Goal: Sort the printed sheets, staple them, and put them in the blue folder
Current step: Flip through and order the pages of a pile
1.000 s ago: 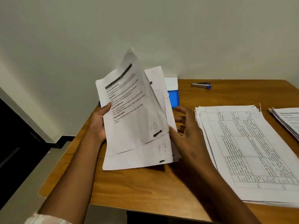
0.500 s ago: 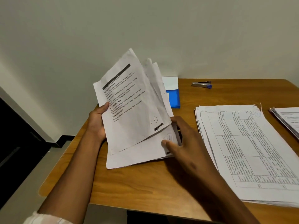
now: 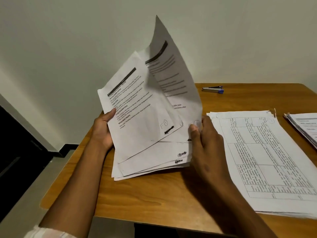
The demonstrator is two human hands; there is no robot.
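My left hand (image 3: 103, 129) grips the left edge of a fanned bundle of printed sheets (image 3: 137, 114), tilted up off the table with its bottom edge resting on the wood. The front sheet carries a handwritten "F" mark near its lower right corner. My right hand (image 3: 204, 134) pinches the lower right corner of a second sheet (image 3: 173, 74), which stands lifted and curved up behind the front one. A silver and blue stapler (image 3: 212, 88) lies at the table's far edge. The blue folder is hidden behind the raised sheets.
A stack of sheets printed with tables (image 3: 267, 160) lies flat to the right of my hands. Another paper pile (image 3: 305, 127) sits at the far right edge. The wooden table (image 3: 154, 200) ends at left, with floor and a dark doorway beyond.
My right hand has taken a sheet's lower right corner and lifted it, so that sheet now stands high behind the front one. The raised sheets now cover the blue folder.
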